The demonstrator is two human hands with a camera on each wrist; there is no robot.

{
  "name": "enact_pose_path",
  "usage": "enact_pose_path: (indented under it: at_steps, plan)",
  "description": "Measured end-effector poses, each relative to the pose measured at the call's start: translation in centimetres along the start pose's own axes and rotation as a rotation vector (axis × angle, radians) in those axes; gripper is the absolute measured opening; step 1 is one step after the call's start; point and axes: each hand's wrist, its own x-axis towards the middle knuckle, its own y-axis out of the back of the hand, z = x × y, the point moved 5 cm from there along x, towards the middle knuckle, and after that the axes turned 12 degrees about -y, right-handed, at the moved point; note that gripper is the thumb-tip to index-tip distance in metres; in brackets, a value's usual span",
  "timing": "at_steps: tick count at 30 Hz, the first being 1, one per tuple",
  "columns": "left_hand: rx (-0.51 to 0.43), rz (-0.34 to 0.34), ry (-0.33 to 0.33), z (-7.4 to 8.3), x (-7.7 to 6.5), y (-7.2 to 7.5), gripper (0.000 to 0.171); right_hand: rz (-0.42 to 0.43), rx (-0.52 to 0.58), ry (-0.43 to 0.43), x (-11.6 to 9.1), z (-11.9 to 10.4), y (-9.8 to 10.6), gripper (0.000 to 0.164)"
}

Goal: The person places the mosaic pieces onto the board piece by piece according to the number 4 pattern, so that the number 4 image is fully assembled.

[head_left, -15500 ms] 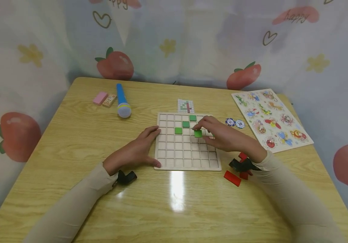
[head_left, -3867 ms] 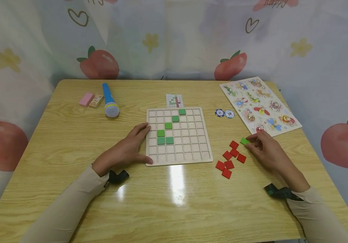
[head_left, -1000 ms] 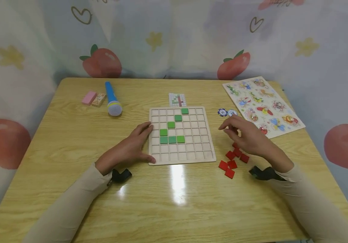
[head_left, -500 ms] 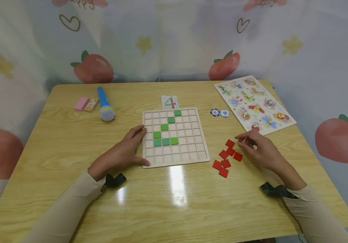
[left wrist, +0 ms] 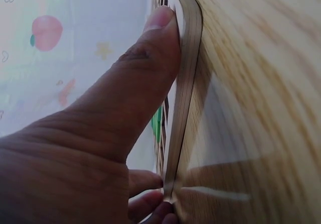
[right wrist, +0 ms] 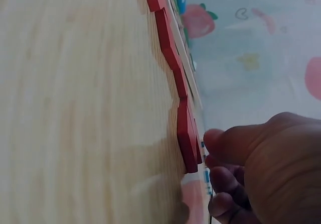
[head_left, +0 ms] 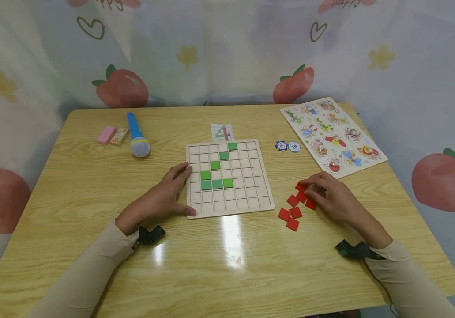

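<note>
Seen from the head camera, a person's left hand (head_left: 156,201) rests flat against the left edge of a wooden grid board (head_left: 247,201), fingers relaxed, thumb at its near corner. The left wrist view adds a close look: the thumb (left wrist: 145,63) presses directly on the board's thin rim. The right hand (head_left: 332,196) sits at a cluster of red tiles (head_left: 292,212) on the bench (head_left: 227,265), right of the board. Its fingers (head_left: 310,181) curl over the farthest tiles; the right wrist view shows fingertips just beside a raised red tile (right wrist: 186,138), seemingly pinching it, though contact is blurred. Six green tiles (head_left: 216,184) sit in the grid. Bare bench lies between board and tiles.
</note>
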Motion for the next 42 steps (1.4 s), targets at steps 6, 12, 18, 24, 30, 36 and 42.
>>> enact_pose_path:
  at_steps: [6, 12, 18, 24, 30, 36, 42]
  plan:
    - [-0.007, -0.002, 0.004, 0.0, 0.1, 0.0, 0.128, 0.019, -0.017, -0.001, 0.1, 0.3, -0.1, 0.029]
    - [-0.008, -0.004, 0.006, 0.0, 0.0, 0.0, 0.128, 0.016, -0.028, 0.019, 0.2, 0.5, -0.4, 0.029]
    - [-0.015, -0.003, 0.003, 0.0, -0.1, 0.0, 0.128, 0.019, -0.030, 0.027, 0.4, 0.3, -0.4, 0.028]
    - [-0.016, -0.001, 0.000, 0.0, -0.1, 0.1, 0.128, 0.015, -0.037, 0.017, 0.7, 0.0, -0.6, 0.026]
    - [-0.017, -0.002, 0.002, 0.0, -0.1, 0.1, 0.128, -0.011, -0.033, 0.000, 0.9, -0.1, -0.8, 0.027]
    - [-0.023, -0.002, 0.000, 0.0, 0.0, 0.1, 0.129, -0.038, -0.053, 0.002, 1.6, -0.3, -0.3, 0.028]
    - [-0.023, -0.005, -0.004, -0.1, 0.0, 0.0, 0.129, -0.051, -0.041, 0.100, 3.3, -2.3, 0.6, 0.027]
